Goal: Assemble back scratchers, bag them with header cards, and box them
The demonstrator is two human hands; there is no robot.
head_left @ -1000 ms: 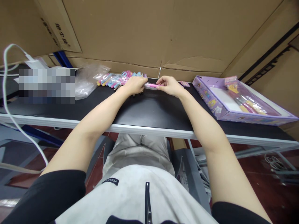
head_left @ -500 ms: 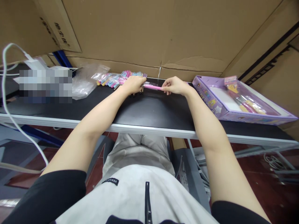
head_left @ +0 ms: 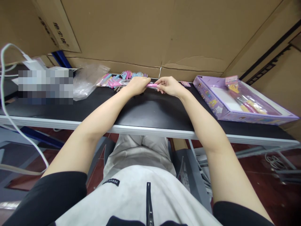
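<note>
A pink back scratcher with a claw-shaped head is stretched level between my hands, partly in clear plastic wrap. My left hand closes around its middle and hides that stretch of it. The fingers of my right hand pinch its right end. Its pink head points left, past my left wrist. Behind my left hand lie more back scratchers with blue, pink and purple claw heads. Several coloured handles lie to the left, partly under clear plastic.
An open purple box on the right holds a bagged set with yellow and pink parts. A small pink card lies left of it. At the left are a crumpled plastic bag and a white cable. Cardboard walls the back.
My right hand has moved left, closer to my left hand, with the handle end. The pink claw head now shows left of my left wrist, and the small card is more visible.
</note>
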